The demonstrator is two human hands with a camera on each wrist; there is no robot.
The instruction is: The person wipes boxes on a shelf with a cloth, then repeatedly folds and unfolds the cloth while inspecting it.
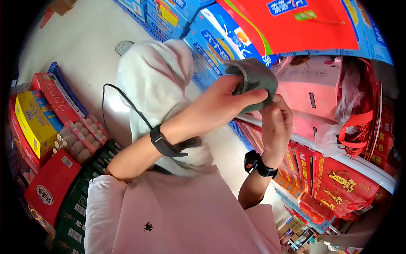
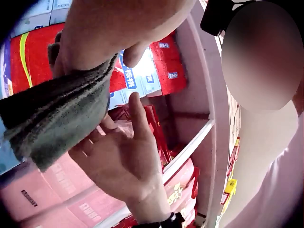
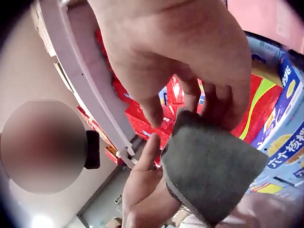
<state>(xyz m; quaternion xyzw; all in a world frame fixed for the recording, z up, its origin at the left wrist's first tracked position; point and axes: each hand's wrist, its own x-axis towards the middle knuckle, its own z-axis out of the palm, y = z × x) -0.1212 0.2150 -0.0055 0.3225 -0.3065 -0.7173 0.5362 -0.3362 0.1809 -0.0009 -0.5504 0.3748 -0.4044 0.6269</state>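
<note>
A folded grey-green cloth is held up in front of the chest. My left hand grips it, the thumb lying on its outer face and the other fingers mostly hidden in the folds. Loose layers hang off the cloth in the left wrist view. Close by is my right hand, palm turned up, its thumb apart from the cloth and its fingertips partly hidden behind the edge. From the right wrist view, the bent fingers of the right hand meet the upper edge of the cloth.
Blue drink cartons and a large red package are stacked beyond the hands. Pink boxes stand beside them, above red gift boxes on shelving. At left are a yellow box and green cartons. A black cable loops from the left wrist.
</note>
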